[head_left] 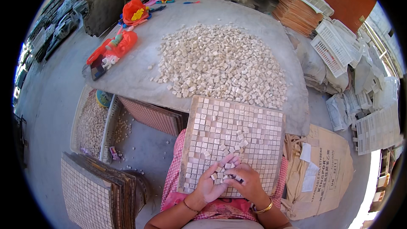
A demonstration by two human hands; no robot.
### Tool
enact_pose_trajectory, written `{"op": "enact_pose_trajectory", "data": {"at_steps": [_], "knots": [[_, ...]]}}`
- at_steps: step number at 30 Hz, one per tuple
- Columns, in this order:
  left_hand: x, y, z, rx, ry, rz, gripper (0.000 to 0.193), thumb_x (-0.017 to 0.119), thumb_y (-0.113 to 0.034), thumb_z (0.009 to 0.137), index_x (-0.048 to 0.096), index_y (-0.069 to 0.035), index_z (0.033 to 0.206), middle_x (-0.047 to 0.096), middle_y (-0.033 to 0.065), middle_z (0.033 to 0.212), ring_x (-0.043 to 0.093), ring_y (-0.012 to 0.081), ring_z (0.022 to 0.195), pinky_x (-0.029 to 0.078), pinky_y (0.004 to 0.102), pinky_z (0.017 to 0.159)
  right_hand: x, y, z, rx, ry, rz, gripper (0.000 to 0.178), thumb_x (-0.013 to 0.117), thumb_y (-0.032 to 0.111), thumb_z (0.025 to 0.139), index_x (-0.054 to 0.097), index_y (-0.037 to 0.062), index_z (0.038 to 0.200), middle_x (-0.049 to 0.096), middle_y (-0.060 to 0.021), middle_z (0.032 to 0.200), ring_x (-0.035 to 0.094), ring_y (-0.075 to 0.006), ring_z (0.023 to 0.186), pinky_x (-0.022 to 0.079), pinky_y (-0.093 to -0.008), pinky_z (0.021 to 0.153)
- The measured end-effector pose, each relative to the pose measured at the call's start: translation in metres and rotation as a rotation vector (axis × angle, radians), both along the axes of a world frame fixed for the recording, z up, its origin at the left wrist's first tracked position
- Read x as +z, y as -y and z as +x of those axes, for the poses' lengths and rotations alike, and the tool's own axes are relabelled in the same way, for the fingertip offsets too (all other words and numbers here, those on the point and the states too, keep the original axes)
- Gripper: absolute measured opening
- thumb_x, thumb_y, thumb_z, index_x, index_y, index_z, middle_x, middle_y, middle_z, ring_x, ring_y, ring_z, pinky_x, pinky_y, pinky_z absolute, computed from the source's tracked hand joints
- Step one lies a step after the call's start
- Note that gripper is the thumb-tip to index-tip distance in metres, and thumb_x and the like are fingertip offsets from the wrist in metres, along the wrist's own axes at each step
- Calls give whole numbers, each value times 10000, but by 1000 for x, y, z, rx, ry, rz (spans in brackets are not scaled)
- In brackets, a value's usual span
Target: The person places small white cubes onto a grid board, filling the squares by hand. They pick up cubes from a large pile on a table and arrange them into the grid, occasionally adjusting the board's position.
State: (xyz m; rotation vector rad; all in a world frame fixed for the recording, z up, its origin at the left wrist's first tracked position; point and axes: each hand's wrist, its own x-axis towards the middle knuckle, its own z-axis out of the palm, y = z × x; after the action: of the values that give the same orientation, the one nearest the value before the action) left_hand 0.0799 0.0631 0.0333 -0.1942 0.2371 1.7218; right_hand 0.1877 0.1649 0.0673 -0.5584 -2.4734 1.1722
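A square grid board (185, 165) rests on my lap, with most of its cells filled by small pale stone tiles. Over its lower part my left hand (207, 190) is cupped around a handful of loose stone tiles (219, 175). My right hand (251, 183) meets it from the right, fingers curled in among those tiles; its fingertips are partly hidden. Just beyond the hands, several loose tiles (237, 145) lie on top of the board. Some cells at the upper left and middle show bare.
A big heap of stone tiles (220, 65) covers the grey table (140, 74) ahead. To the left stand a white crate (80, 118) of tiles and stacked tile boards (91, 191). Red bags (123, 44) and a phone (98, 70) lie on the table. Flattened sacking (326, 178) is at right.
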Motion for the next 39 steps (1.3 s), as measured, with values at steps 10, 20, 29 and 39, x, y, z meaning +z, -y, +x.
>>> {"op": "enact_pose_trajectory", "data": {"at_steps": [10,20,29,39], "knots": [[-2,0,1,51,70,-1,528,403,-319,964,345,-21,1395,416,128,1374,408,245,1270,322,374,1070,6,-4,5,-207,-35,-607,164,691,71,763,579,28,874,611,-98,829,572,-184,671,455,-285,608],[-5,-2,2,77,63,-21,556,437,-328,948,338,-14,1396,396,154,1379,389,263,1274,296,403,1091,13,-11,0,-66,101,-273,154,678,60,758,592,17,879,618,-133,846,611,-269,797,477,-338,713],[-7,0,-2,98,156,86,599,393,-361,966,267,1,1427,312,171,1461,328,286,1336,289,404,1098,45,-50,-14,-51,-28,273,240,702,119,758,628,58,978,599,-106,926,605,-278,808,500,-345,697],[0,1,-5,21,69,79,636,373,-408,967,216,-32,1455,239,123,1509,289,239,1362,259,374,1109,16,-13,-13,132,54,48,236,682,109,773,632,58,999,594,-94,947,605,-257,803,498,-340,666]]}}
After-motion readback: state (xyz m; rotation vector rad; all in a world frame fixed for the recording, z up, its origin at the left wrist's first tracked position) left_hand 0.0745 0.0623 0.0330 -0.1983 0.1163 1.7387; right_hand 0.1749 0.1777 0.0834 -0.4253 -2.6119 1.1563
